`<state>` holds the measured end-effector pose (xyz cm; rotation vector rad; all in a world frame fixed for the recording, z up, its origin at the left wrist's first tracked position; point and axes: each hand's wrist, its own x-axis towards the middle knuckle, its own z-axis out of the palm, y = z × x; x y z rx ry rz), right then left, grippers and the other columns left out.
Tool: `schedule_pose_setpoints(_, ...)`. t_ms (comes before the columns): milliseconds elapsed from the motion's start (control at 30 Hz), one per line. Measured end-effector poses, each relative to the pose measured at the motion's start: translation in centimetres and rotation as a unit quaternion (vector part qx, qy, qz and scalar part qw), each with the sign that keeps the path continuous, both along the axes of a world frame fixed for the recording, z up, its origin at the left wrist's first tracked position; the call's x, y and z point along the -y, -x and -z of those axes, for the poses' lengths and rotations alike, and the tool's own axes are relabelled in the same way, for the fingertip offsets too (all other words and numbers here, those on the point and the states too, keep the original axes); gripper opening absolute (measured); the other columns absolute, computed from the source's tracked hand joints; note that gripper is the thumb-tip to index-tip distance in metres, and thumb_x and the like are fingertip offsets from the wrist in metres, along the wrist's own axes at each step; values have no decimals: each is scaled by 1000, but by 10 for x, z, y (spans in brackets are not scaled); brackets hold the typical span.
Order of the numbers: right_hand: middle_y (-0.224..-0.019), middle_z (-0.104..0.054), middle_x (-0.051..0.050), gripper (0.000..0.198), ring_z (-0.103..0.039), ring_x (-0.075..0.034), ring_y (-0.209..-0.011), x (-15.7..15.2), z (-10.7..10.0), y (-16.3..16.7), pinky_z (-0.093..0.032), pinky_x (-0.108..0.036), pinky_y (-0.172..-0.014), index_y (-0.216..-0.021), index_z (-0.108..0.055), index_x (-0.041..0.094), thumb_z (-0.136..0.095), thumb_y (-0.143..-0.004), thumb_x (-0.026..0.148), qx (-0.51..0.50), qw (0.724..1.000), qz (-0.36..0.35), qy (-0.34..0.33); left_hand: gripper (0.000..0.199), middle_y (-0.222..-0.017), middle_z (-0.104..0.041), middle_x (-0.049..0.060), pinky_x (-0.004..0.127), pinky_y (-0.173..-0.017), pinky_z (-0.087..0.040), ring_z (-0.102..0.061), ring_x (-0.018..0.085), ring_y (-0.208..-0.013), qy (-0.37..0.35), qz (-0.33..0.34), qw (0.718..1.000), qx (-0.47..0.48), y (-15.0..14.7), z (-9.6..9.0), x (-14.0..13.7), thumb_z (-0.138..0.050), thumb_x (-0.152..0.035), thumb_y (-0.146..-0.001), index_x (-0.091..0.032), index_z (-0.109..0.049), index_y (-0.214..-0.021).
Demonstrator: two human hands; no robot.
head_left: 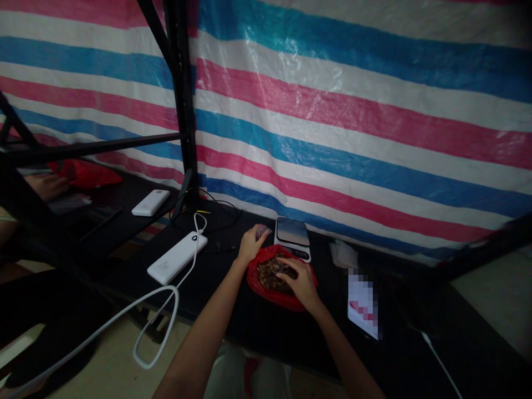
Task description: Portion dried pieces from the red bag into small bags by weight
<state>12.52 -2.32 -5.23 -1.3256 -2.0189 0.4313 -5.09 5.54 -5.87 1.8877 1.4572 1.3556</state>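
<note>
The right hand (pixel 300 282) lies fingers-down in the red bag (pixel 266 291) of brown bits, the left hand (pixel 250 244) just beyond its far-left rim pinching a small clear packet (pixel 262 231).

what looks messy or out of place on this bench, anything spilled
Nothing looks spilled: the brown pieces stay inside the red bag under the right hand. The one untidy thing is the white cable from the power bank, which hangs off the table edge in a loose loop.
</note>
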Motion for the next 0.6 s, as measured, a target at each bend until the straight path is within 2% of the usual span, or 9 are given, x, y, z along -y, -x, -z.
schedule_pose_setpoints(167, -103, -63, -5, 36, -58, -20, -87, -7, -3, -10, -44, -36, -81, -103, -60, 24, -61, -68, 34, -161, 986, -14, 47, 31, -93, -61, 5, 29, -78, -42, -57, 17, -86, -12, -6, 1000, 12, 1, 0, -4, -42, -42, -82, -19, -54, -99)
schedule_pose_setpoints(300, -101, -63, -7, 40, -58, -21, -85, -18, -14, -22, -46, -36, -76, -105, -59, 20, -60, -68, 36, -240, 969, 27, 60, 31, -96, -59, 7, 31, -81, -41, -55, 18, -90, -25, -25, 999, 17, 3, 1, -7, -44, -40, -81, -19, -53, -102)
schedule_pose_setpoints(400, -101, -63, -8, 45, -59, -20, -83, -34, -19, -36, -46, -36, -74, -110, -55, 20, -59, -69, 38, -286, 956, 62, 38, 32, -98, -57, 7, 32, -83, -41, -53, 19, -93, -48, -30, 998, 1, 3, 0, -7, -46, -39, -81, -18, -52, -105)
schedule_pose_setpoints(600, -103, -62, -10, 42, -57, -21, -88, -71, -15, -57, -44, -36, -78, -103, -57, 17, -59, -67, 40, -339, 930, 140, -29, 33, -101, -56, 5, 35, -85, -36, -48, 20, -96, -77, -49, 994, -68, 1, -7, -6, -50, -39, -79, -21, -53, -106)
